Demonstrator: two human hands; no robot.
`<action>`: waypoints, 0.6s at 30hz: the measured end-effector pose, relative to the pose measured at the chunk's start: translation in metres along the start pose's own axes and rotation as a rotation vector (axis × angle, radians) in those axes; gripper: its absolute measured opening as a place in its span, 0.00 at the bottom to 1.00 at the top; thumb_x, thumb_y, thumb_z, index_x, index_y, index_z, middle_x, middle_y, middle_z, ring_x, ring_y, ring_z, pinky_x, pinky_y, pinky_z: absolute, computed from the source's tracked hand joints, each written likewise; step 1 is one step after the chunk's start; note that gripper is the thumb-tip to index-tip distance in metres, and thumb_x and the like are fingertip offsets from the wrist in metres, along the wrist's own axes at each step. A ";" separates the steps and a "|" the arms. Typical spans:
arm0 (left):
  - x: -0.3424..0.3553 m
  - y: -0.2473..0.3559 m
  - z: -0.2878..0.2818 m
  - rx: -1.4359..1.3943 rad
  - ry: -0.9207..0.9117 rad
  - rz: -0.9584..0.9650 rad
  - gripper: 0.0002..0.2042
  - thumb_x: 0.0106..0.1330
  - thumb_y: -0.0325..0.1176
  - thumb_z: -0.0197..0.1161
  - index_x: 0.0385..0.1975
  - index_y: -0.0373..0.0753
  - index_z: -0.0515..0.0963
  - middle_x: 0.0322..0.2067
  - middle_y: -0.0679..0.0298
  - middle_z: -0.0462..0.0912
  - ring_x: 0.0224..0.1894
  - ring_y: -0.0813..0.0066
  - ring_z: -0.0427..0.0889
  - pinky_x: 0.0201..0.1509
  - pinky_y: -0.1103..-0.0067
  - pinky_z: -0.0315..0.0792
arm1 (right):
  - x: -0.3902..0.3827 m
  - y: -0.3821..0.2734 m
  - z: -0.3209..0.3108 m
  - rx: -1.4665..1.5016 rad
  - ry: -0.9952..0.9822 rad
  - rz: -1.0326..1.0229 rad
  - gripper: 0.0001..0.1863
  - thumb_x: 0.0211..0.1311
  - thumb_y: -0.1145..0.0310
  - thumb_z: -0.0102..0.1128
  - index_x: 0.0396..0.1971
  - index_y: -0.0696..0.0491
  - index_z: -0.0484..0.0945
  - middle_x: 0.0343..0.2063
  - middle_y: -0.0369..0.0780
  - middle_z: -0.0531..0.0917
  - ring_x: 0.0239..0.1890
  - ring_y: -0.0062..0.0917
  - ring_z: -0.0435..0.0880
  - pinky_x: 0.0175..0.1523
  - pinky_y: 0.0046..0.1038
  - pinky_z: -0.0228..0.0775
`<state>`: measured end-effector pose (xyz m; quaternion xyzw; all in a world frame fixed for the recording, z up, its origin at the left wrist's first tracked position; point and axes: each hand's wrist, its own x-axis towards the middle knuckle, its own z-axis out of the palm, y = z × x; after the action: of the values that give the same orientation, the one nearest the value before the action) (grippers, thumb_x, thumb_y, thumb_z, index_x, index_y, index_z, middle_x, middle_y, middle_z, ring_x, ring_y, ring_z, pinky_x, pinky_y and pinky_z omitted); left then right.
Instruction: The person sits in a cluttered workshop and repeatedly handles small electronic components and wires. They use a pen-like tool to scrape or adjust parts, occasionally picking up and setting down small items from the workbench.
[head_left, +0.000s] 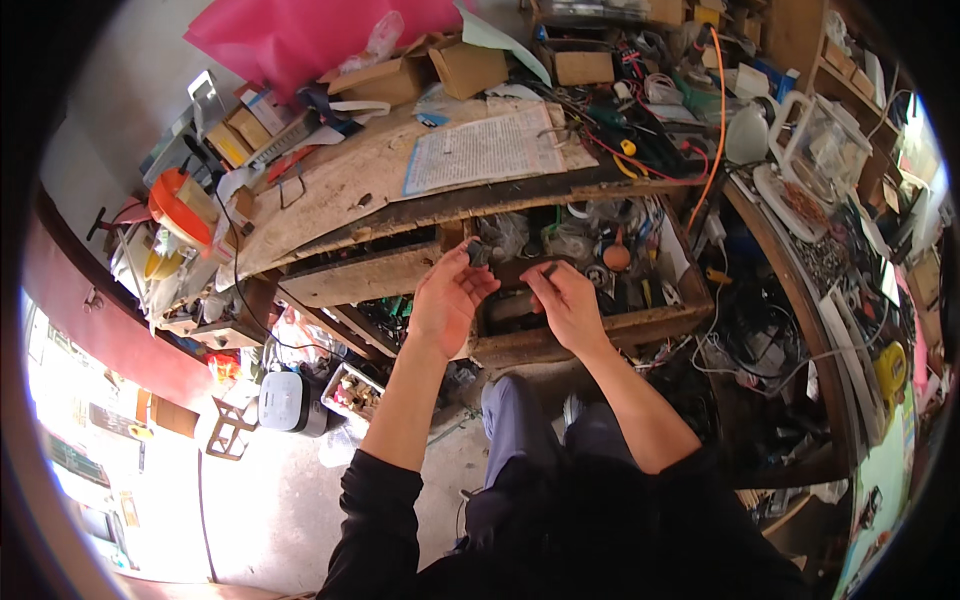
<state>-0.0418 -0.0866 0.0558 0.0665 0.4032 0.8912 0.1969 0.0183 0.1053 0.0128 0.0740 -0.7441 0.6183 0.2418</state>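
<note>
Both my hands are raised over an open wooden drawer (600,328) full of small parts and plastic bags. Between the thumb and fingers of my left hand (447,300) is a small dark grey piece (478,252), too small to name. Its palm is turned up with the other fingers curled. A short way to the right, my right hand (568,305) has its fingertips pinched together around a small dark thing (549,270) that I cannot make out. The hands are apart. A brown rubber bulb (616,257) lies in the drawer beyond my right hand.
A printed sheet (485,150) lies on the worn workbench (330,195) behind the drawer. Tools and wires crowd the back right; an orange cable (720,130) hangs down there. At left stands an orange bowl (180,205). A grey-white appliance (285,402) sits on the floor.
</note>
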 end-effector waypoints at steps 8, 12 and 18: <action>-0.026 -0.033 -0.007 0.044 -0.010 -0.037 0.18 0.68 0.27 0.58 0.58 0.38 0.74 0.42 0.59 0.83 0.45 0.62 0.84 0.56 0.66 0.78 | -0.004 0.012 -0.004 0.416 0.052 0.077 0.07 0.72 0.78 0.58 0.45 0.62 0.80 0.37 0.39 0.86 0.37 0.22 0.88 0.44 0.23 0.81; -0.030 -0.035 -0.007 0.450 -0.027 0.054 0.17 0.69 0.26 0.62 0.58 0.37 0.77 0.39 0.63 0.84 0.42 0.72 0.83 0.51 0.75 0.76 | -0.020 0.007 -0.015 0.464 0.074 0.106 0.08 0.70 0.79 0.61 0.47 0.61 0.80 0.36 0.39 0.86 0.37 0.21 0.88 0.43 0.22 0.81; -0.023 -0.036 -0.016 0.905 -0.274 0.087 0.14 0.69 0.29 0.67 0.53 0.37 0.81 0.37 0.66 0.85 0.40 0.83 0.79 0.44 0.82 0.72 | -0.040 -0.004 -0.026 0.525 0.024 0.086 0.07 0.65 0.81 0.66 0.41 0.60 0.78 0.34 0.41 0.86 0.37 0.22 0.88 0.40 0.21 0.82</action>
<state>-0.0146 -0.0858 0.0193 0.2793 0.7182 0.6165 0.1618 0.0621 0.1219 0.0011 0.0952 -0.5576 0.8008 0.1968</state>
